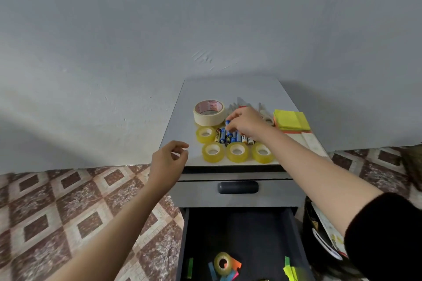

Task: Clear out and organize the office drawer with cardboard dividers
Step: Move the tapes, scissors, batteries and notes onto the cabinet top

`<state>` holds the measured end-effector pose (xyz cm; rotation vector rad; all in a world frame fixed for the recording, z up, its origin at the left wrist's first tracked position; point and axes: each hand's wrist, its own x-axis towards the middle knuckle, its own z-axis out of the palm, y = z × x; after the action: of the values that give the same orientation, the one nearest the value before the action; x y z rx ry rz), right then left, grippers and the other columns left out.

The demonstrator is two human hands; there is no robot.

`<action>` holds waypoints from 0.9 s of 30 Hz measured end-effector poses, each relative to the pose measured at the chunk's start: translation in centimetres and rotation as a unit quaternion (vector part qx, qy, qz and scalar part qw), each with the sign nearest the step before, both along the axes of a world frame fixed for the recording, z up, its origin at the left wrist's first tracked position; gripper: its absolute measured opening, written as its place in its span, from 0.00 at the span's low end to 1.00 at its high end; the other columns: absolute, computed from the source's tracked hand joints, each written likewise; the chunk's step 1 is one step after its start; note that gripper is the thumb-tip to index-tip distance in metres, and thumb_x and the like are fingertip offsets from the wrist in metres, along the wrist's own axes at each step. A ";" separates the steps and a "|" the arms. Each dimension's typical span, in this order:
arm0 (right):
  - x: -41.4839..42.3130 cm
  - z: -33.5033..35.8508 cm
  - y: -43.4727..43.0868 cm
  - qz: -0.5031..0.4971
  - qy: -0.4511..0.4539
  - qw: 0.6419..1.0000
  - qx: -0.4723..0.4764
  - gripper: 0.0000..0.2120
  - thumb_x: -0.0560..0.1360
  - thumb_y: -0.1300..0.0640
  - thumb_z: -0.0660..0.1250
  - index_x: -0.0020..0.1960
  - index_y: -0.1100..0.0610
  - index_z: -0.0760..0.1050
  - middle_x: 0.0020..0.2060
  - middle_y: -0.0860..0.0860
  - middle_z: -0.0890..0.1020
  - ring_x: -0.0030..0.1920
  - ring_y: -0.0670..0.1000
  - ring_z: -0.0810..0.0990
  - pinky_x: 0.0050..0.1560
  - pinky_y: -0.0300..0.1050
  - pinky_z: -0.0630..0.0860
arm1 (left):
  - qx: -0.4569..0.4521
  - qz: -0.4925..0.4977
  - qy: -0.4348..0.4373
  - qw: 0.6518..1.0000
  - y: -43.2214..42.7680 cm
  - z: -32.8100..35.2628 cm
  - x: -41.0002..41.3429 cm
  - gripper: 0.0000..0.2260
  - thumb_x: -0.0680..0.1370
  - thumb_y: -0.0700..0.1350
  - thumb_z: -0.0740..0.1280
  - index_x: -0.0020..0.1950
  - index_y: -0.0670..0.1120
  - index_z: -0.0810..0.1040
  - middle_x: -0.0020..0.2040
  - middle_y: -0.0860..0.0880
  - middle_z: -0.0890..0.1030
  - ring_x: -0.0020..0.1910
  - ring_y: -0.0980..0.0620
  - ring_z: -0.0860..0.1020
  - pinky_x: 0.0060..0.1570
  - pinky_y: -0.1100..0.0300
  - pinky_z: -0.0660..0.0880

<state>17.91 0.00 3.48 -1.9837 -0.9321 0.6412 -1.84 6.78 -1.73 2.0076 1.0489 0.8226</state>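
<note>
One small blue cylindrical battery (227, 123) is pinched by the right hand (245, 122), just above the row of mixed batteries (235, 138) on the grey cabinet top (228, 91). Step, judged: emptying, battery joining its kind. Left hand (169, 159), at 9 o'clock of the row, loosely curled, holds nothing. Open black drawer (239, 230) at 6 o'clock holds one yellowish clear tape roll (223, 263) and scattered neon paper flags (288, 269). Next move calls for reaching down for these. No cardboard dividers visible.

Your dark drawer (239, 230) stands open at lower centre, a yellowish tape roll (222, 263) among coloured sticky flags (288, 268) inside, with a blue battery (227, 124) pinched at mid-frame.
</note>
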 end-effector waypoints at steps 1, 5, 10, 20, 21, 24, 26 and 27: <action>0.1 -0.2 0.6 0.000 -0.010 1.000 -0.011 0.07 0.71 0.67 0.69 0.50 0.63 0.78 0.35 0.53 0.80 0.31 0.46 0.75 0.23 0.32 0.68 | -0.004 0.000 -0.001 1.000 0.1 -0.2 -0.3 0.06 0.77 0.40 0.64 0.49 0.49 0.78 0.34 0.52 0.75 0.28 0.58 0.71 0.26 0.71 0.67; 0.3 -1.1 2.8 -0.005 -0.031 0.999 -0.033 0.10 0.70 0.65 0.72 0.50 0.67 0.80 0.40 0.57 0.83 0.42 0.54 0.82 0.42 0.45 0.79 | -0.018 -0.004 0.008 1.000 0.6 -1.3 -1.2 0.06 0.77 0.41 0.64 0.48 0.51 0.78 0.35 0.51 0.77 0.28 0.57 0.72 0.30 0.66 0.68; 0.0 -2.2 4.2 -0.020 -0.048 0.997 -0.056 0.13 0.67 0.61 0.75 0.50 0.65 0.81 0.46 0.58 0.84 0.49 0.55 0.82 0.54 0.50 0.78 | -0.032 -0.016 0.001 0.999 0.7 -1.9 -1.3 0.07 0.77 0.40 0.64 0.48 0.53 0.77 0.38 0.48 0.79 0.32 0.52 0.73 0.34 0.62 0.70; -0.6 -1.0 2.2 -0.043 -0.057 0.997 -0.025 0.08 0.72 0.65 0.68 0.49 0.66 0.80 0.46 0.59 0.83 0.44 0.54 0.80 0.50 0.48 0.78 | -0.049 -0.035 0.004 0.998 -0.4 -1.3 -1.7 0.07 0.78 0.40 0.63 0.50 0.51 0.77 0.43 0.47 0.80 0.36 0.53 0.75 0.34 0.66 0.70; -0.9 -0.6 1.5 -0.043 -0.059 0.997 -0.010 0.07 0.72 0.66 0.67 0.48 0.67 0.80 0.45 0.59 0.83 0.44 0.53 0.80 0.50 0.48 0.78 | -0.050 -0.039 0.005 0.998 -0.8 -1.2 -1.8 0.07 0.78 0.40 0.63 0.50 0.50 0.77 0.43 0.47 0.80 0.37 0.52 0.75 0.34 0.64 0.70; -2.4 0.3 -1.0 -0.030 -0.044 0.998 0.041 0.05 0.73 0.67 0.66 0.40 0.64 0.79 0.41 0.55 0.82 0.41 0.49 0.78 0.42 0.42 0.76 | -0.051 -0.054 0.008 0.997 -2.1 -1.1 -2.2 0.06 0.77 0.40 0.64 0.50 0.49 0.78 0.39 0.47 0.78 0.38 0.51 0.75 0.37 0.64 0.70; -3.5 0.6 -2.7 -0.012 -0.027 0.997 0.065 0.09 0.73 0.68 0.66 0.35 0.59 0.77 0.36 0.49 0.80 0.37 0.45 0.75 0.34 0.34 0.71 | -0.050 -0.056 0.012 0.997 -3.3 -1.1 -2.4 0.06 0.77 0.40 0.64 0.50 0.49 0.78 0.39 0.49 0.78 0.39 0.53 0.76 0.38 0.67 0.71; -4.2 0.7 -3.6 -0.005 -0.016 0.997 0.076 0.10 0.73 0.67 0.66 0.35 0.58 0.76 0.35 0.48 0.79 0.35 0.44 0.74 0.31 0.32 0.69 | -0.052 -0.058 0.012 0.997 -3.8 -1.1 -2.5 0.06 0.77 0.40 0.64 0.49 0.49 0.78 0.40 0.50 0.78 0.40 0.53 0.77 0.39 0.68 0.71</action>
<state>13.69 -3.59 4.16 -1.8678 -0.9607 0.5191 -4.36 2.95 -2.87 1.9747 0.9590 0.6722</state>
